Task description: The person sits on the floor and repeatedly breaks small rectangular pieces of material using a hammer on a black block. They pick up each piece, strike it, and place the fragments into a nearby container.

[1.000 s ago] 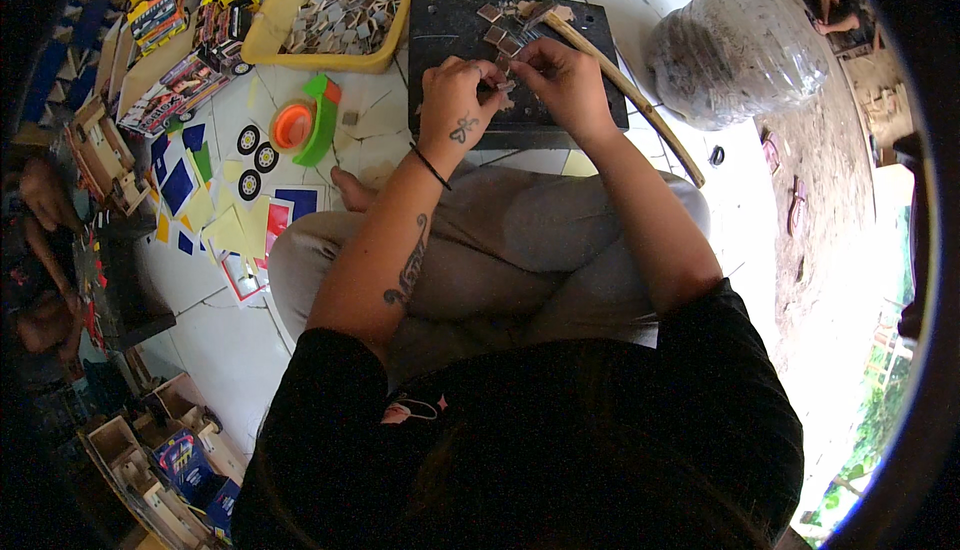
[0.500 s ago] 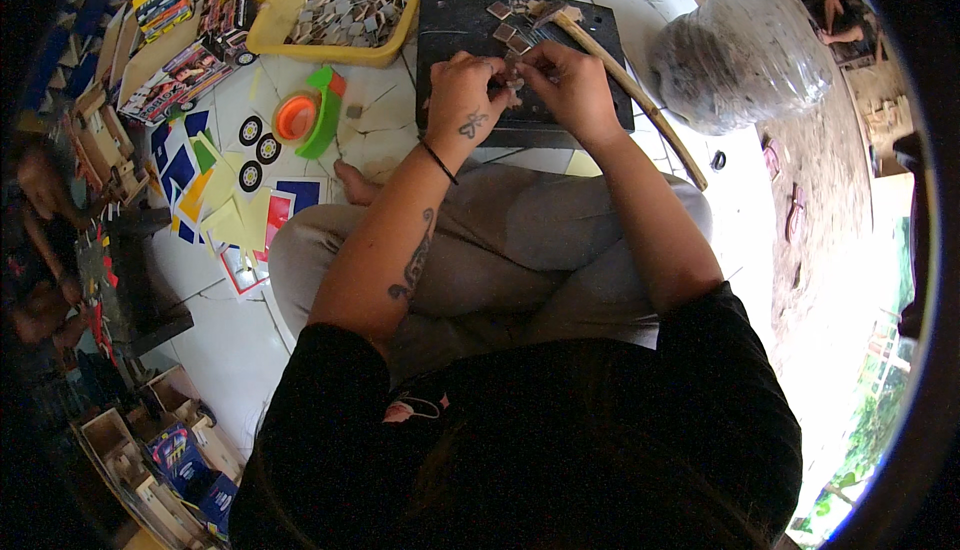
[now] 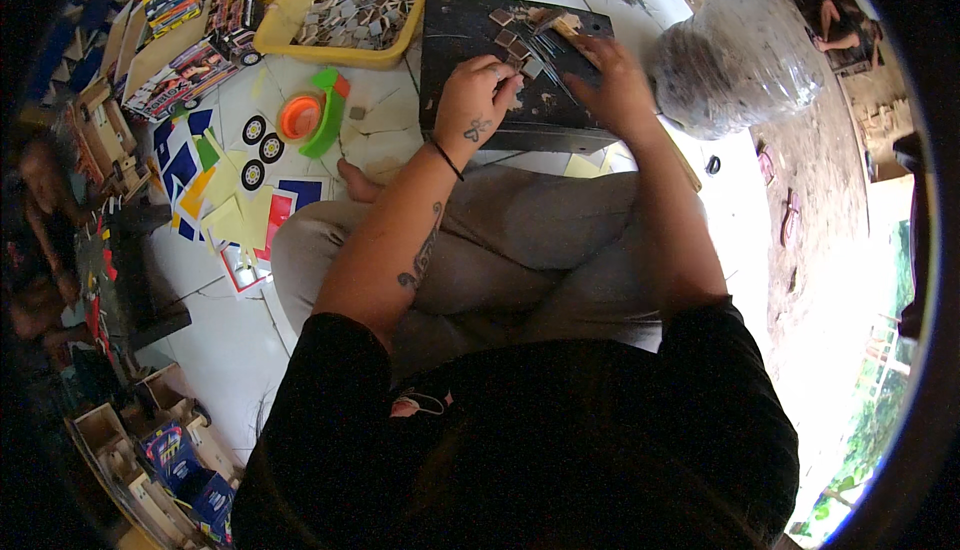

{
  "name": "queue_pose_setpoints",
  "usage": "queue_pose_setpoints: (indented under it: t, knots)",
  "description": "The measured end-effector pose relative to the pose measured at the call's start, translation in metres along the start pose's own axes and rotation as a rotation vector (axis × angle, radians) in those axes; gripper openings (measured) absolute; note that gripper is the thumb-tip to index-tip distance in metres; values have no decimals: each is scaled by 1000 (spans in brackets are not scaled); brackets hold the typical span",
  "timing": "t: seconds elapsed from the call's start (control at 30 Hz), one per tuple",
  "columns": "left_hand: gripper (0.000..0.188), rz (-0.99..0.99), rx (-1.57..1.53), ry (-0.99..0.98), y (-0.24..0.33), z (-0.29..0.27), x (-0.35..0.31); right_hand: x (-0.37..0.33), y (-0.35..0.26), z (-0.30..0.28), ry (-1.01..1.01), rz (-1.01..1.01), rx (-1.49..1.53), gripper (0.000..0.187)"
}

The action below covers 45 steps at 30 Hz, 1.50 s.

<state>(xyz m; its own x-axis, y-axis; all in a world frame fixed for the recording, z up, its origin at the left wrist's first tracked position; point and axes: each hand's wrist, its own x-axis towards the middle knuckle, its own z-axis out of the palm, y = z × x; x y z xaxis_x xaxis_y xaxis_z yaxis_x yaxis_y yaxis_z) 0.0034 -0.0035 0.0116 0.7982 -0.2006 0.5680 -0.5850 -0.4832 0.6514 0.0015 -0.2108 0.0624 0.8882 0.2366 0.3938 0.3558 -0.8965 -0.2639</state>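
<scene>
My left hand (image 3: 473,102) is closed in a pinch over the black box (image 3: 450,25); what its fingertips hold is too small to make out. My right hand (image 3: 618,90) is over the box's right side, thumb and fingers apart, slightly blurred. Beneath it lies a hammer with a wooden handle (image 3: 568,28), mostly covered by this hand and arm. Between my hands, small square brown pieces (image 3: 507,37) and several thin nails (image 3: 543,48) lie on the box.
A yellow tub (image 3: 425,10) of small square pieces stands behind left. Left lie an orange-and-green tape dispenser (image 3: 325,115), toy wheels (image 3: 262,145), coloured stickers (image 3: 205,190) and toy trucks (image 3: 180,80). A filled plastic bag (image 3: 735,65) sits right. Another person's arm (image 3: 50,215) shows far left.
My right hand has left my left hand, moved right over the hammer's handle, and spread its fingers. My left hand stays pinched near the same spot. Thin nails on the box have come into view.
</scene>
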Motion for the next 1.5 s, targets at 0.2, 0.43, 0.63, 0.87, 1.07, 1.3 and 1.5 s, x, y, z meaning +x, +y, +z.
queue_pose_setpoints:
  t: [0.2,0.43,0.63,0.87,1.07,1.3,1.5]
  knots:
    - [14,-68,68,35,-5,-6,1,-32,61,-28,-557,125,-242,58]
    - [16,-59,-27,94,-5,2,-4,-30,41,-69,-273,363,211,33]
    - [22,-157,-52,73,-7,-7,1,-44,66,-45,-144,176,-26,33]
    - [23,-298,-90,-75,3,-22,1,-48,86,-18,-256,187,157,27]
    - [17,-358,-154,13,3,-19,-1,-40,58,-35,-157,214,195,27]
    - [20,-750,-525,81,11,-33,-33,-49,-22,-102,-466,216,901,44]
    - [21,-934,-542,20,12,-26,-64,-110,-76,-63,-442,182,499,48]
